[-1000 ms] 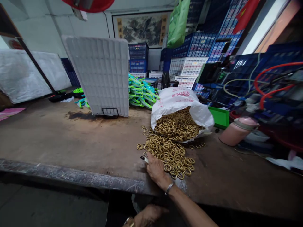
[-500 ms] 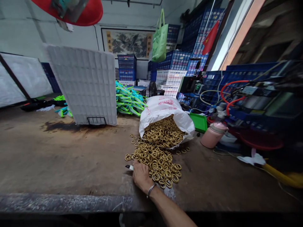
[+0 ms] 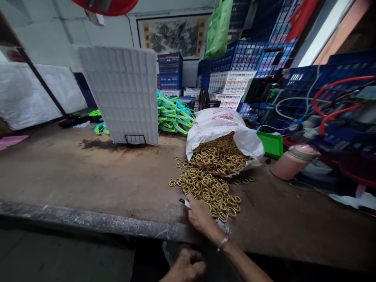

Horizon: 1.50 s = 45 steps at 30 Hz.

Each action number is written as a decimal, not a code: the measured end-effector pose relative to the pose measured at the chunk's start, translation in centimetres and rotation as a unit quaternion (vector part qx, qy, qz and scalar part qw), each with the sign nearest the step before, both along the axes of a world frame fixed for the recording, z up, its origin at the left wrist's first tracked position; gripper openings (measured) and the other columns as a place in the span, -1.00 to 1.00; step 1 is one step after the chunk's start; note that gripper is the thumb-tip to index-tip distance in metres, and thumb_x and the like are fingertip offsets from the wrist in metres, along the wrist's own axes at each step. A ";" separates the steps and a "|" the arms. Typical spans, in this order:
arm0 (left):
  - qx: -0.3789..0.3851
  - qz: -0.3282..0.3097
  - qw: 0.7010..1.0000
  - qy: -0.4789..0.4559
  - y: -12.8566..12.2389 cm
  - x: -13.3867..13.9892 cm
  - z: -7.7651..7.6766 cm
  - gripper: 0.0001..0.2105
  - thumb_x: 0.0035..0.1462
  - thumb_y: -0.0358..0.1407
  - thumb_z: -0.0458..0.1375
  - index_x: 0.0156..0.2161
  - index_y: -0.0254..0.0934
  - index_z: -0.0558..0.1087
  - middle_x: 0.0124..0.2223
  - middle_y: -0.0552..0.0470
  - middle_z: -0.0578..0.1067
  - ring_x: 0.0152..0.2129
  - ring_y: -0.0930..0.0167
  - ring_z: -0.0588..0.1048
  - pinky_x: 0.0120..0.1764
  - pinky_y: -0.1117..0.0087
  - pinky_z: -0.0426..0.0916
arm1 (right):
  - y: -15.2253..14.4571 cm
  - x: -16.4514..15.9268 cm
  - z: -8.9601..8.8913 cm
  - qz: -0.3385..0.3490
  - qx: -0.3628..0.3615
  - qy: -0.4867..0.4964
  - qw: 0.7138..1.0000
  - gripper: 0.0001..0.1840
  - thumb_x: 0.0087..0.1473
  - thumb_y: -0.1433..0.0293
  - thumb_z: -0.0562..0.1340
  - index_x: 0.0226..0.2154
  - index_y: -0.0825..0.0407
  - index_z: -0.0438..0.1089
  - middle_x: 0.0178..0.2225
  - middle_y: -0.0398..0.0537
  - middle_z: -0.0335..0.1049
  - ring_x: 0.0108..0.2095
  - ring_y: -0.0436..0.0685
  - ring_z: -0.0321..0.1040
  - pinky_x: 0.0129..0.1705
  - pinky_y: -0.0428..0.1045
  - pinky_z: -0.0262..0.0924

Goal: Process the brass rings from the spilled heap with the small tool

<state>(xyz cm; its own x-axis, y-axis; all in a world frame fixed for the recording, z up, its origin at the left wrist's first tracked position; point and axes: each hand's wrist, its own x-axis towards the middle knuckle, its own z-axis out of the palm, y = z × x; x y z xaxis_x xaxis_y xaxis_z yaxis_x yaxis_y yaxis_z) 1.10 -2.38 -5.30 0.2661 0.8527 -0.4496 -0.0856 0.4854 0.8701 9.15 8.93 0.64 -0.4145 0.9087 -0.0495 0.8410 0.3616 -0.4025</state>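
My right hand [image 3: 202, 215] is closed around a slim white tool with a black end [image 3: 185, 203], perhaps a marker or a cutter; most of it is hidden in the fingers. That hand rests at the near left edge of a loose pile of brass-coloured rings [image 3: 205, 188]. Behind the pile, a white woven sack [image 3: 219, 117] lies on its side, its mouth towards me and full of the same rings. Low in the picture, my left hand [image 3: 189, 266] is curled in front of the table edge. Whatever its fingers hold, if anything, is hidden.
A white padded panel [image 3: 129, 94] stands upright on the brown table [image 3: 73, 180]. Behind it lie green and turquoise pieces [image 3: 173, 115]. To the right are a green tray [image 3: 270, 145], a pink bottle [image 3: 293, 160] and red hoses [image 3: 323, 117]. Stacked crates [image 3: 226, 82] fill the back.
My left hand has come into view at the bottom. The camera has tilted down and turned left, so the scene sits further right and higher. My right hand still grips the white tool by the rings.
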 end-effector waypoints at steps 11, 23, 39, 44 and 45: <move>0.126 0.196 0.970 0.062 2.8 -2.5 6.1 -0.76 -0.05 -0.22 0.11 -0.27 -0.32 0.35 -0.50 0.09 0.35 -0.67 0.55 0.28 -0.67 0.58 0.14 | -2.3 4.2 -0.1 -0.033 -0.282 0.383 0.879 -0.79 0.01 0.21 0.01 -0.46 0.02 0.12 -0.73 -0.37 -0.03 -0.73 -0.12 -0.13 -0.67 -0.19 -0.18; 0.328 0.064 0.933 0.131 2.8 -1.7 4.2 -0.79 0.11 -0.33 -0.02 -0.20 -0.26 0.42 -0.29 -0.01 0.48 -0.39 0.43 0.43 -0.28 0.45 0.31 | -3.5 4.4 -0.2 -0.101 -0.412 0.474 0.772 -0.80 -0.16 0.27 0.14 -0.47 0.01 0.12 -0.69 -0.38 0.06 -0.78 -0.19 -0.18 -0.80 -0.24 -0.28; 0.269 0.081 0.948 0.150 2.6 -1.6 4.9 -0.83 0.10 -0.26 -0.01 -0.38 -0.29 0.38 -0.50 0.05 0.42 -0.62 0.52 0.31 -0.51 0.52 0.21 | -4.5 3.8 0.1 -0.125 -0.319 0.399 0.851 -0.55 -0.08 -0.01 0.02 -0.50 0.06 0.18 -0.75 -0.30 0.09 -0.79 -0.15 -0.08 -0.77 -0.19 -0.21; 0.156 0.089 0.983 0.040 2.6 -1.3 4.9 -0.77 0.05 -0.16 0.03 -0.42 -0.31 0.32 -0.57 0.13 0.33 -0.73 0.59 0.23 -0.66 0.57 0.13 | -4.4 3.6 0.8 -0.086 -0.253 0.374 0.888 -0.65 -0.04 0.12 0.04 -0.60 0.04 0.14 -0.74 -0.28 0.09 -0.71 -0.11 -0.01 -0.66 -0.16 -0.11; 0.137 0.082 0.987 0.022 2.6 -1.3 5.0 -0.75 0.04 -0.13 0.03 -0.45 -0.32 0.31 -0.59 0.14 0.32 -0.76 0.60 0.22 -0.67 0.57 0.13 | -4.4 3.5 0.8 -0.081 -0.240 0.374 0.892 -0.68 -0.04 0.15 0.05 -0.60 0.04 0.14 -0.73 -0.28 0.09 -0.69 -0.11 0.00 -0.64 -0.16 -0.09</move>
